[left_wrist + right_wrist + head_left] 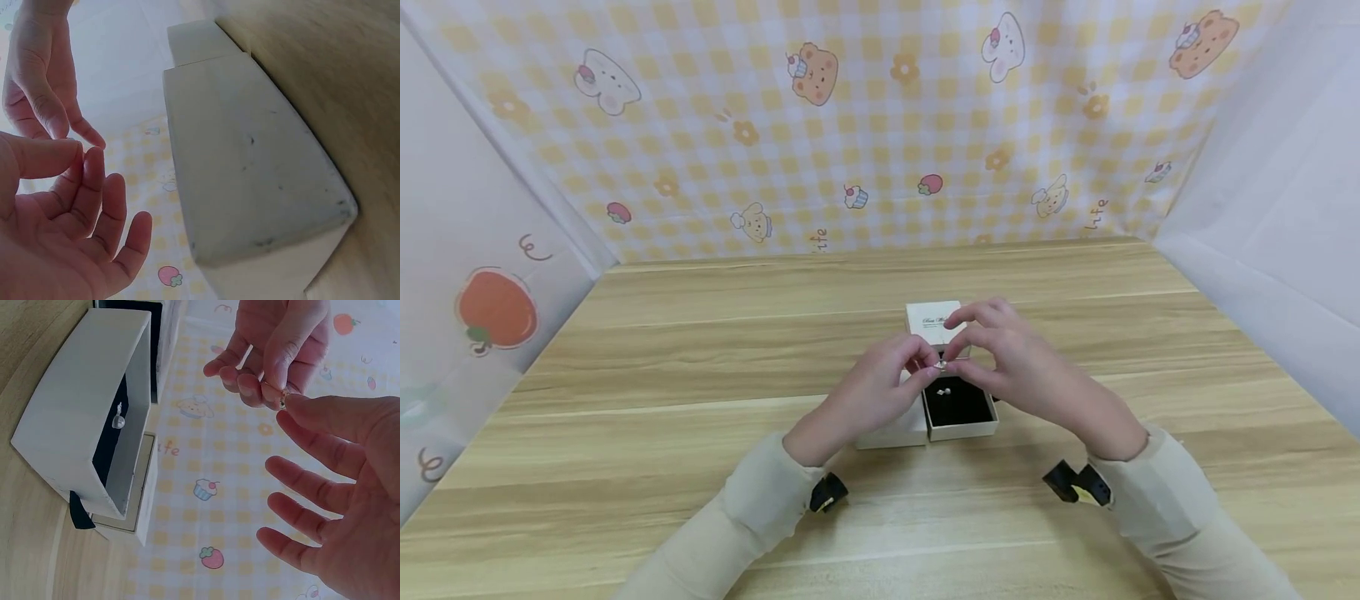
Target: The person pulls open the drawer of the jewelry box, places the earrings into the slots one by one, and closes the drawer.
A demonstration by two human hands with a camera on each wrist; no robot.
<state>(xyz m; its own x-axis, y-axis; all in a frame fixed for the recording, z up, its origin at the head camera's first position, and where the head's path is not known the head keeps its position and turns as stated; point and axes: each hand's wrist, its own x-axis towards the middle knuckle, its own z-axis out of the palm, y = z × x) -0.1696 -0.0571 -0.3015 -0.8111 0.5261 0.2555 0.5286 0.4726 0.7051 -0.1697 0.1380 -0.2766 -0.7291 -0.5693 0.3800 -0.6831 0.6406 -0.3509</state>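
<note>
Over a white jewelry box point(964, 431), both hands meet at a small shiny earring point(284, 400). The left hand point(880, 383) pinches it between thumb and index finger, its other fingers loosely bent. On the opposite side, the right hand point(1018, 358) pinches the earring with thumb and index fingertip while its remaining fingers are spread. Most of the piece is hidden by the fingertips. Below, a second earring point(943, 392) with a clear, round drop sits on the box's black lining. A black ribbon tab point(79, 511) sticks out of the box's side.
Left of the open box lies a white box part point(891, 435), partly under the left forearm. Behind stands a white piece with black lettering point(925, 318). All rest on a wood-grain table point(700, 350), with a yellow checked cloth point(880, 108) hanging at the back.
</note>
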